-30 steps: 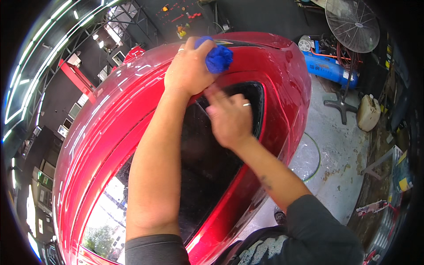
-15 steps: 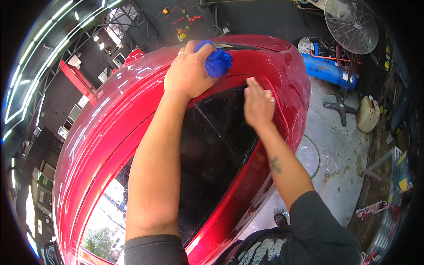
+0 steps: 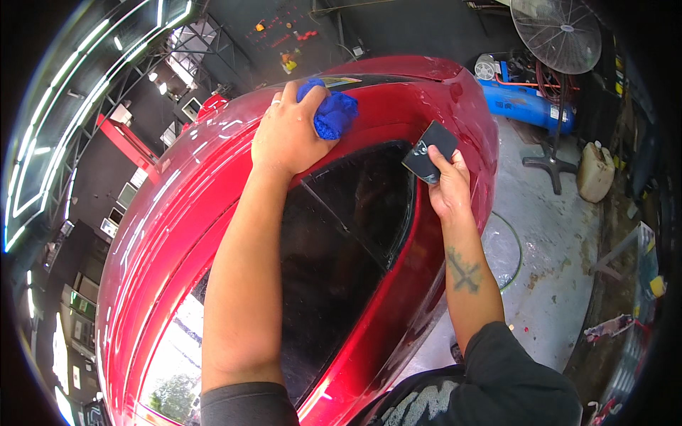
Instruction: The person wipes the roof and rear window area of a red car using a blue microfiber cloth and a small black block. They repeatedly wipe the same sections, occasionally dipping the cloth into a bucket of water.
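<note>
My left hand (image 3: pixel 290 137) is closed round a crumpled blue microfibre cloth (image 3: pixel 335 113) and rests on the red car (image 3: pixel 391 106), just above the side window. In my right hand (image 3: pixel 450 183), pinched between thumb and fingers, is a dark piece of sandpaper (image 3: pixel 426 157) with whitish smears on its face. The hand is turned palm up, and the sandpaper tilts above the painted panel behind the dark rear side window (image 3: pixel 355 206). Some fingers of my right hand are hidden behind the sandpaper. The paint around the window looks wet in places.
Beyond the car stand a blue air compressor (image 3: pixel 522 106), a pedestal fan (image 3: pixel 561 32) and a whitish jerrycan (image 3: pixel 595 172). A thin hose (image 3: pixel 518 252) curves over the grey floor at the right. A red lift post (image 3: pixel 126 142) rises at the left.
My right hand has come off the panel by the window and turned over, bringing the sandpaper into sight. My left hand and the cloth have shifted slightly left in the picture.
</note>
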`<action>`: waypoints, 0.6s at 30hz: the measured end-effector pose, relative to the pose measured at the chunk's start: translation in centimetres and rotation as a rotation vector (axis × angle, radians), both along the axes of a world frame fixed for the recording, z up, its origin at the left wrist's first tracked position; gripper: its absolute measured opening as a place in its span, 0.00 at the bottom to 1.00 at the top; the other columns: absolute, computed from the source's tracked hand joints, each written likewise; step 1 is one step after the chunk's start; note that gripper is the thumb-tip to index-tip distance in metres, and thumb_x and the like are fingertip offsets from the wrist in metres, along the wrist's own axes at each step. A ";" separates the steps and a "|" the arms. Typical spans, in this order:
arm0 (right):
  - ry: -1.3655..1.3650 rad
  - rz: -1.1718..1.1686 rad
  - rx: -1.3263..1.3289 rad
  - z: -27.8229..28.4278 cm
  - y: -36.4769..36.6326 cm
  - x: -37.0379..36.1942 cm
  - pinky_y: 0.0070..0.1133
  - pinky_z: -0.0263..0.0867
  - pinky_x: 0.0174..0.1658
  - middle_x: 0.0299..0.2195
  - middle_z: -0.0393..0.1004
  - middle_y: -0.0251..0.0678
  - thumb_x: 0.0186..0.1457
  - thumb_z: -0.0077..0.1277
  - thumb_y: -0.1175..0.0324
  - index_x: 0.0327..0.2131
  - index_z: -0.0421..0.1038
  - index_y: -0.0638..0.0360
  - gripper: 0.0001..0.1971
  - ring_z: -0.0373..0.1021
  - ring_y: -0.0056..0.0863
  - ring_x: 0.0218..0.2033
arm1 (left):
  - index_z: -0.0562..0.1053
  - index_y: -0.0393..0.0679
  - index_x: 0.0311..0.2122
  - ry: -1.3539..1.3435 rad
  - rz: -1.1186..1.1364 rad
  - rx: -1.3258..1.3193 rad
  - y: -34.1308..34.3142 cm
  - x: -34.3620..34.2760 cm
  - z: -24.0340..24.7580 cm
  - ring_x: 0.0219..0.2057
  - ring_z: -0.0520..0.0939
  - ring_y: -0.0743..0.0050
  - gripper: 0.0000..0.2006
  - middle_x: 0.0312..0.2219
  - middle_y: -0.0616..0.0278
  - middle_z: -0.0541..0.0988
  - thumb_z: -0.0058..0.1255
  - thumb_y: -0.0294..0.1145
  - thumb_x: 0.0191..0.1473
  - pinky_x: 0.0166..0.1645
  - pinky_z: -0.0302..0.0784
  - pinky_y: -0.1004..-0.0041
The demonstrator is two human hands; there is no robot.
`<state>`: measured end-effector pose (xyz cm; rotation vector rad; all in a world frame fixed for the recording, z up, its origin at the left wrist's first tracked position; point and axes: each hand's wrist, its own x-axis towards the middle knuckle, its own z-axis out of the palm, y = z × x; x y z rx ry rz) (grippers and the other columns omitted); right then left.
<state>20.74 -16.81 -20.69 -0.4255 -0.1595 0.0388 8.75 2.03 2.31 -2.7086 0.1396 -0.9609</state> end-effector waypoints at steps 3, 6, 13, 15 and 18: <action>-0.168 -0.200 -0.156 0.9 0.7 0.1 0.26 0.77 0.51 0.43 0.85 0.34 0.67 0.62 0.81 0.46 0.77 0.59 0.09 0.81 0.25 0.47 | 0.77 0.55 0.63 0.015 0.002 -0.018 -0.4 0.1 0.2 0.63 0.79 0.34 0.36 0.61 0.47 0.75 0.74 0.38 0.45 0.66 0.79 0.47; -0.420 -0.699 -0.635 2.5 2.9 -0.3 0.28 0.75 0.50 0.44 0.85 0.39 0.64 0.61 0.83 0.40 0.71 0.61 0.09 0.82 0.35 0.46 | 0.77 0.55 0.62 0.024 -0.013 -0.029 -0.3 0.1 0.2 0.63 0.79 0.34 0.36 0.61 0.46 0.75 0.74 0.39 0.45 0.66 0.79 0.46; -0.676 -0.889 -1.272 0.0 6.6 -0.9 0.44 0.59 0.70 0.66 0.76 0.39 0.48 0.65 0.83 0.66 0.69 0.55 0.39 0.68 0.45 0.69 | 0.76 0.55 0.62 0.025 -0.018 -0.005 -0.1 -0.1 0.4 0.63 0.79 0.35 0.36 0.60 0.46 0.76 0.74 0.39 0.45 0.65 0.79 0.46; -0.662 -0.884 -1.379 -0.3 6.8 -0.9 0.45 0.56 0.73 0.72 0.72 0.34 0.52 0.64 0.79 0.73 0.67 0.51 0.43 0.61 0.44 0.75 | 0.76 0.55 0.63 0.015 -0.027 -0.004 0.2 -0.1 0.3 0.63 0.79 0.36 0.36 0.60 0.47 0.76 0.74 0.39 0.45 0.65 0.80 0.46; -0.665 -0.902 -1.370 -0.9 7.0 -0.5 0.45 0.56 0.74 0.75 0.68 0.29 0.58 0.59 0.76 0.73 0.69 0.48 0.37 0.59 0.43 0.77 | 0.76 0.55 0.63 0.023 -0.007 -0.018 -0.2 -0.4 0.4 0.63 0.79 0.37 0.36 0.59 0.48 0.77 0.74 0.39 0.45 0.65 0.80 0.47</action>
